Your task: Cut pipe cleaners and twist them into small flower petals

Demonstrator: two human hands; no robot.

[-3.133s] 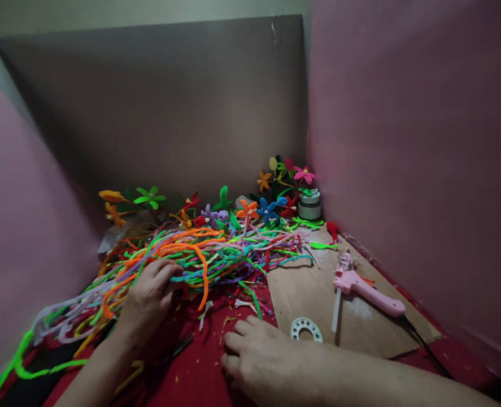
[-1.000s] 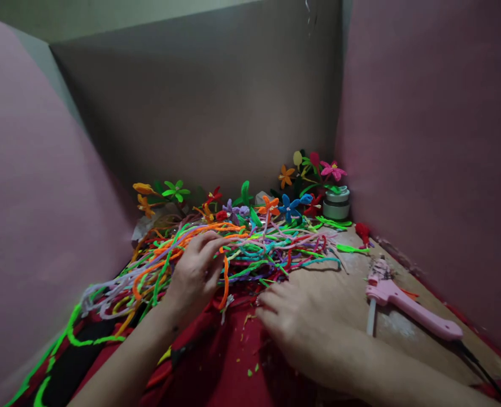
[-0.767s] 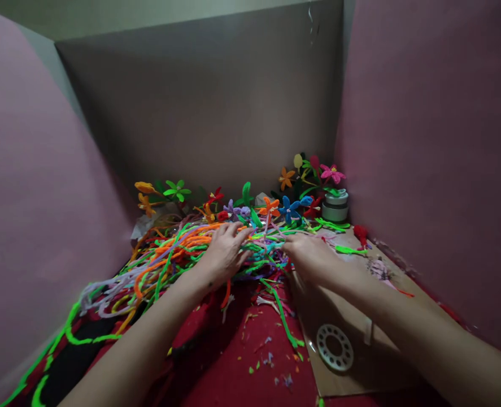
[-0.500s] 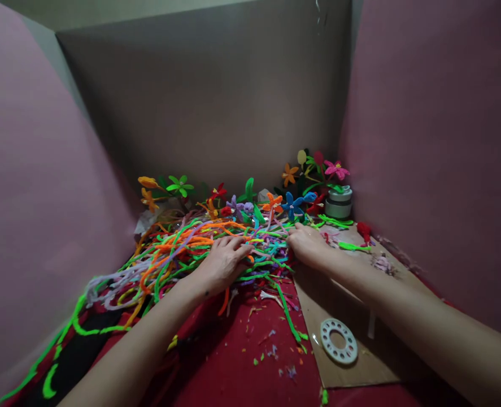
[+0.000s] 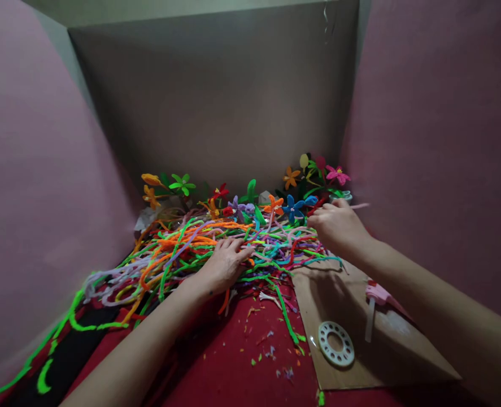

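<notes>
Head view: the right hand [image 5: 339, 225] curls nearly closed on one fuzzy, pale pink strand [image 5: 361, 205], its tip jutting rightward. Left of this grip, the left hand [image 5: 228, 261] lies loosely bent on a tangled heap of multicoloured strands [image 5: 186, 243], its hold impossible to tell. Below the grip: one round, holed white disc [image 5: 344, 346].
</notes>
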